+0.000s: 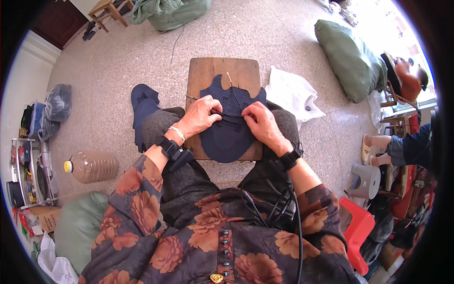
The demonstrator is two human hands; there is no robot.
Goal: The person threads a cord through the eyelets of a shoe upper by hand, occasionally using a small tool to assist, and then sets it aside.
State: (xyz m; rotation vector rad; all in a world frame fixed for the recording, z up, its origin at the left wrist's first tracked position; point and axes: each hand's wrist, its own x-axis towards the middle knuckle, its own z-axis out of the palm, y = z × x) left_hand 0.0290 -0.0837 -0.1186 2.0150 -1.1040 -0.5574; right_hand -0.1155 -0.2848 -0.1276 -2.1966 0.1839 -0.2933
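Note:
A dark blue shoe upper (228, 144) lies flat on a small wooden stool (222, 65) in front of me. Its upper half is textured, its rounded lower end smooth. Across its middle, a thin black lace (230, 115) runs between my hands. My left hand (201, 117) pinches the lace at the left side of the upper. At the right side, my right hand (264, 125) is closed, thumb and forefinger pressed on the lace by the upper's edge. One lace end with a pale tip (229, 77) lies toward the far side of the stool.
Another dark blue upper (143, 111) hangs beside my left knee. A white bag (292, 96) lies right of the stool. Green sacks (350, 61) and a large plastic bottle (96, 166) stand on the floor. Rightward are a red stool (355, 232), a grey stool (366, 181) and another person's legs (380, 150).

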